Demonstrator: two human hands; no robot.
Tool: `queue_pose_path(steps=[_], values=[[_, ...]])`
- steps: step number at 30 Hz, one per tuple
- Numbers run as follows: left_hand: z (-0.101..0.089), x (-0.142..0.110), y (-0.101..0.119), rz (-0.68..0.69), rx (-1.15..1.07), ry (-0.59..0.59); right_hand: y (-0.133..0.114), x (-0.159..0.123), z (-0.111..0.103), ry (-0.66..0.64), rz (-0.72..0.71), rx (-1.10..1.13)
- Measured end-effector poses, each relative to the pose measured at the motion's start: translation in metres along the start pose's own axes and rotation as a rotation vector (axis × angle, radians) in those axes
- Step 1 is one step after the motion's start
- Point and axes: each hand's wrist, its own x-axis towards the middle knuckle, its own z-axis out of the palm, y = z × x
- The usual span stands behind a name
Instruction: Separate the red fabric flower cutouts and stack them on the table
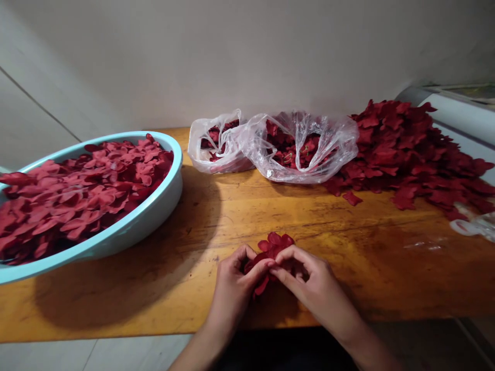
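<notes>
Pinching a red flower (275, 243), the left hand (230, 291) and the right hand (319, 283) came together over the front part of the wooden counter (240, 206). The left fingers (243, 252) were bent around the near left side of the flower. The left thumb (258, 270) lay across it, with its tip pointing to the middle. The right fingers (296, 252) curled over the other side, and the right thumb (288, 280) reached in from below. The tips of both hands touched, or almost touched, in one small spot. The flower sat right between the fingers. Some of its petals stuck out past the tips at the top, and some hung out under the left thumb. The rest was hidden by the hands.

To the left stood a big pale blue tub (154, 224), full of red flowers (96, 190). Behind the hands, near the wall (232, 62), a small plastic bag (235, 165) and a bigger plastic bag (323, 172) stood side by side, touching, with red bits inside. A tall heap of red petals (406, 149) lay to the right, just beside the bigger bag.
</notes>
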Motion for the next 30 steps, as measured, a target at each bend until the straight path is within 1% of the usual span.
queue_pose_path(steps=[2, 4, 5, 7, 12, 17, 21, 25, 30], values=[[0.0, 0.0, 0.0, -0.033, -0.028, -0.056, 0.004, 0.002, 0.002, 0.02, 0.022, 0.058], [-0.001, 0.001, -0.001, -0.035, -0.06, -0.113, 0.007, 0.005, 0.001, 0.048, 0.045, 0.104], [-0.001, 0.001, -0.001, -0.028, -0.065, -0.123, 0.008, 0.005, 0.001, 0.061, 0.054, 0.116], [-0.002, 0.001, -0.001, -0.025, -0.061, -0.1, 0.009, 0.006, 0.0, 0.071, 0.074, 0.139], [-0.001, -0.002, 0.002, -0.113, -0.068, -0.056, 0.007, 0.006, 0.001, 0.012, 0.09, 0.193], [0.002, -0.005, 0.004, -0.142, -0.098, -0.045, 0.002, 0.005, 0.0, 0.044, 0.069, 0.225], [0.002, -0.004, 0.002, -0.155, -0.117, -0.075, 0.0, 0.004, -0.001, 0.051, 0.008, 0.167], [-0.002, -0.001, 0.0, -0.163, -0.113, -0.096, 0.011, 0.008, -0.005, 0.108, -0.067, 0.042], [-0.011, 0.002, 0.003, -0.163, -0.075, -0.032, 0.031, 0.014, -0.019, 0.136, -0.065, -0.105]])
